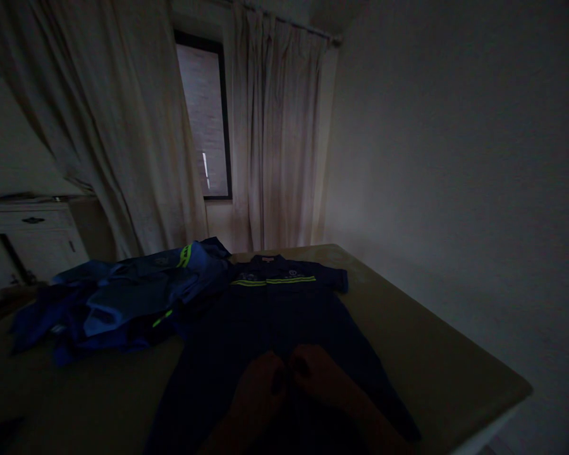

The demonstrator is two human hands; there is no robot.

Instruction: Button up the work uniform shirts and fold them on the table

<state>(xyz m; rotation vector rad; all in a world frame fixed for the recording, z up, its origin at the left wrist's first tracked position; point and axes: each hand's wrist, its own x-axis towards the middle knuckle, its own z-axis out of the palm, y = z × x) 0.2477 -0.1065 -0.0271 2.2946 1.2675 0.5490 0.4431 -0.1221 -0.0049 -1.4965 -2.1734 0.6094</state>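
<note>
A dark navy short-sleeved work shirt lies spread face up on the table, collar at the far end, with a yellow-green stripe across its chest. Over the middle of its lower front, my left hand and my right hand are close together. Both have curled fingers pinched at the shirt's centre line. Dim light hides the exact bit of cloth between the fingertips. To the left, a rumpled heap of blue work clothes with yellow-green strips touches the shirt's side.
The table has a tan covering, and its right edge runs beside a pale wall. Behind it hang long curtains around a narrow dark-framed window. A white cabinet stands at the far left.
</note>
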